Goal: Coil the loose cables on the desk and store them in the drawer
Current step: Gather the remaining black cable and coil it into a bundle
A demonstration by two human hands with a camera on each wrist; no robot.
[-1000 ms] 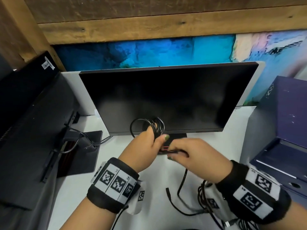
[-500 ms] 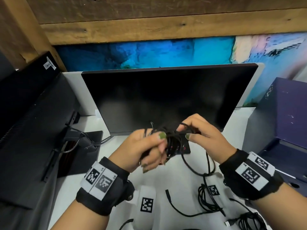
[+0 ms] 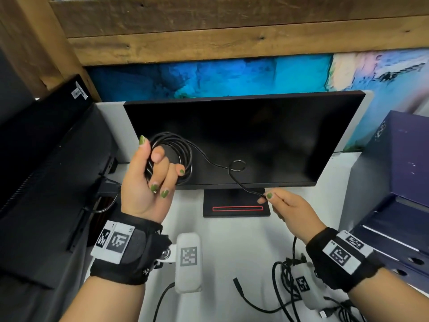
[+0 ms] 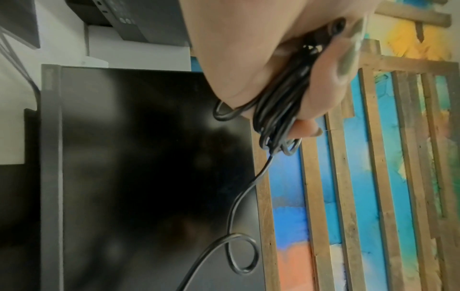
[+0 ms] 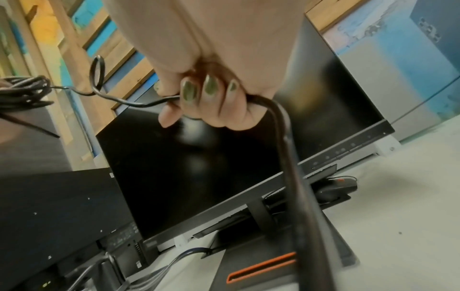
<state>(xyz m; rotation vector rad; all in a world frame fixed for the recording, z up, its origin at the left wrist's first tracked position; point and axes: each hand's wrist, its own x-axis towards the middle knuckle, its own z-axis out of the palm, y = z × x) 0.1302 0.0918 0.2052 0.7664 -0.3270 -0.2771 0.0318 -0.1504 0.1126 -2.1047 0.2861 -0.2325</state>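
My left hand (image 3: 152,173) is raised in front of the monitor, palm toward me, gripping a coil of thin black cable (image 3: 183,156) of several loops; the same coil (image 4: 278,112) shows pinched between thumb and fingers in the left wrist view. From the coil a free strand (image 3: 216,165) runs right through a small kink loop to my right hand (image 3: 282,204), which pinches the strand (image 5: 154,102) between thumb and fingers. Below the right hand the cable drops to the white desk (image 3: 232,240). More loose black cables (image 3: 282,289) lie tangled at the front right.
A dark monitor (image 3: 255,140) on a stand with a red-trimmed base (image 3: 236,206) stands right behind my hands. A second black monitor (image 3: 46,163) leans at the left with cables at its back. A dark blue box (image 3: 399,182) sits at the right.
My hands have moved apart: the left rose and turned palm toward me with the coil, and the right slid down and right along the strand, drawing it out.
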